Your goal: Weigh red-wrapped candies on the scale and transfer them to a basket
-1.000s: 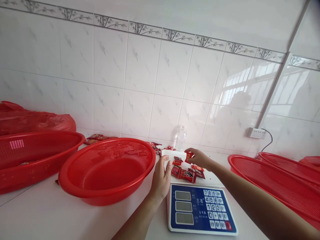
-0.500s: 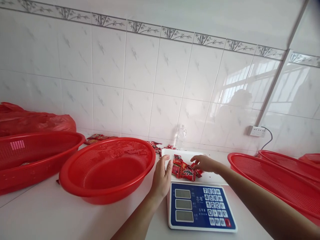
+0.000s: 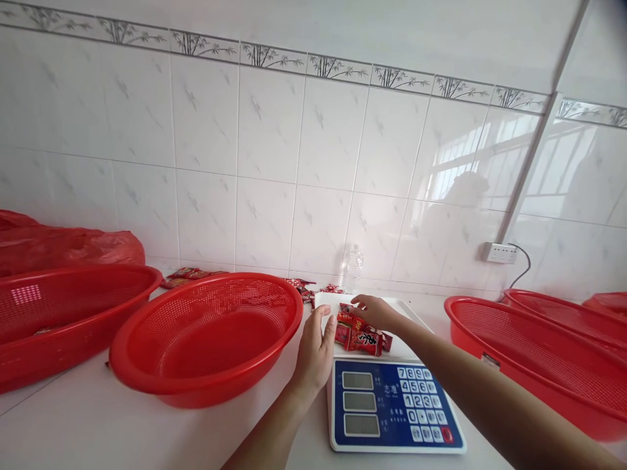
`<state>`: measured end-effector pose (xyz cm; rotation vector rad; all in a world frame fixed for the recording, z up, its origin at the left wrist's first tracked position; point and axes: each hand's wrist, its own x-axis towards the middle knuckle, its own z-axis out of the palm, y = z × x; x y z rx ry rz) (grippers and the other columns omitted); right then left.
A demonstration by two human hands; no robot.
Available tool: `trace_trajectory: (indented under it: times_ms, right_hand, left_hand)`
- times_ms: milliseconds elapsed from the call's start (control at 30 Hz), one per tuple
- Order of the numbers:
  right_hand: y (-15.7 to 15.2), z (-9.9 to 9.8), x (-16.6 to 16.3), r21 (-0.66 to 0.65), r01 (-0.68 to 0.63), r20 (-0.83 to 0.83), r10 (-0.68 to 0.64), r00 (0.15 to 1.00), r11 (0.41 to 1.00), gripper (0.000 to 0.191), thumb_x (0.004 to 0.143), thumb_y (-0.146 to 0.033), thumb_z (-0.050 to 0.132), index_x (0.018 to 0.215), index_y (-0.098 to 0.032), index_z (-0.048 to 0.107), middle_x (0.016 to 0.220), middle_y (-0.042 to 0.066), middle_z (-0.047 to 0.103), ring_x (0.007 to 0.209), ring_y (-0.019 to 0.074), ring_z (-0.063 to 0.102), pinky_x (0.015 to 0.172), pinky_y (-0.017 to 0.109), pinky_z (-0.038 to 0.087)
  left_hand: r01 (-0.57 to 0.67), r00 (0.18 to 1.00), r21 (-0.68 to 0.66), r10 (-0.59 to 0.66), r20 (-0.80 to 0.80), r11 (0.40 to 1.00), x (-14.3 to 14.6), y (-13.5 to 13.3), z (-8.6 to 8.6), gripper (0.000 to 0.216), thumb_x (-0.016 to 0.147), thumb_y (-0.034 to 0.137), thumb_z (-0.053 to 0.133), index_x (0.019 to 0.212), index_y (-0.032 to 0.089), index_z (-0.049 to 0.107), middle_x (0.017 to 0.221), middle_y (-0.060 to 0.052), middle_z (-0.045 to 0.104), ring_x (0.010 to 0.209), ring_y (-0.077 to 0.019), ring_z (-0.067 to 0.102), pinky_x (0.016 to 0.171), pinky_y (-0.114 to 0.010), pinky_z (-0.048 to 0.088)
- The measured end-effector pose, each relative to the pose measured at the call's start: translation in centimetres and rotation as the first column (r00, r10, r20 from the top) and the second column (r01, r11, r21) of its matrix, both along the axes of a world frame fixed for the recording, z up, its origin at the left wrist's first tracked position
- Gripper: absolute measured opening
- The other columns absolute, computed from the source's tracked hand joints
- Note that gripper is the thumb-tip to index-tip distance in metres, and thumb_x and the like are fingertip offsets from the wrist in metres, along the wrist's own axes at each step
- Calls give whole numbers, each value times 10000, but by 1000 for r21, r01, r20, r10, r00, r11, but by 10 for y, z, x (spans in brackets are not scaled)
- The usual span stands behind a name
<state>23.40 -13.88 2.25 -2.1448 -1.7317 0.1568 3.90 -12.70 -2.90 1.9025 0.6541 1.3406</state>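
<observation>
Two hands, one pile: left hand (image 3: 316, 349) cupped, fingers parted, probably fencing the red packets (image 3: 361, 337) on the scale tray's (image 3: 337, 299) left; right hand (image 3: 376, 314) over their far side, can't tell if gripping.

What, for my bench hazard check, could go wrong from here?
The right hand, over the red packets on the scale tray, might nudge one off. The left hand, at the tray's left edge, could skew a reading by pressing. The bottle behind the tray could tip if knocked.
</observation>
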Motion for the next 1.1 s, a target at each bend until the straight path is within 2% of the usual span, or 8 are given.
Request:
trace_trajectory:
  times_ms: [200,367,567,733,833,900,1000,1100]
  right_hand:
    - [26,2,-14,-32,140,45,-138,989,990,343,930,-418,546,1170,-175,582,1175,82,602,1035,219,596,905,456,479]
    - [36,-1,-14,-26,94,1,-94,996,995,315,918,-353,583,1172,-168,577,1181,78,595,1020,215,601,873,436,503]
    - [28,-4,-7,58,77,-104,-71,992,995,322,925,-340,576,1195,-166,558,1142,73,605,948,193,621,814,399,530]
    - [12,4,-10,203,63,-183,-26,983,977,260,929,-341,561,1108,-153,578,948,34,643,772,148,628,713,333,528]
    - [-4,10,-20,367,48,-217,35,976,929,182,934,-293,497,1072,-187,553,782,-6,642,700,144,620,660,281,495]
    - [-20,9,-31,488,36,-218,82,973,872,166,931,-291,454,1058,-219,533,787,-5,647,754,156,628,686,271,482]
    - [-48,-5,-50,628,17,-189,131,973,778,168,915,-323,455,1022,-227,544,906,30,656,867,185,615,780,305,466]
    - [-71,-27,-64,705,-13,-159,176,971,710,167,914,-327,457,984,-229,572,936,50,659,900,212,601,823,349,452]
  left_hand:
    - [3,1000,-13,-4,-5,1000,0,0,1,348,962,461,361,1196,232,480,1289,-102,526,1231,-215,475,1045,-403,385]
    - [-3,1000,-18,3,-12,1000,-2,-2,5,351,961,456,362,1193,222,484,1297,-116,526,1241,-223,478,1051,-417,382]
    - [-32,999,14,31,18,999,-2,-1,4,333,953,453,399,1157,225,530,1251,-111,573,1198,-231,527,1017,-430,425]
    - [-50,998,60,48,46,997,-2,0,2,304,945,426,434,1131,223,562,1211,-105,603,1160,-237,553,991,-428,447]
    - [-58,998,97,57,15,994,-3,-1,5,286,940,407,455,1130,221,559,1200,-100,606,1152,-239,552,987,-431,447]
    - [-48,999,145,50,-15,988,-4,-5,7,282,930,393,483,1135,213,554,1182,-98,610,1141,-236,554,986,-428,445]
    - [22,999,215,-14,-39,976,-5,-15,10,303,924,364,507,1181,206,539,1155,-97,614,1105,-226,569,964,-404,463]
    - [106,994,229,-101,-34,967,-5,-28,9,310,938,320,488,1227,214,524,1150,-93,613,1062,-206,587,925,-364,492]
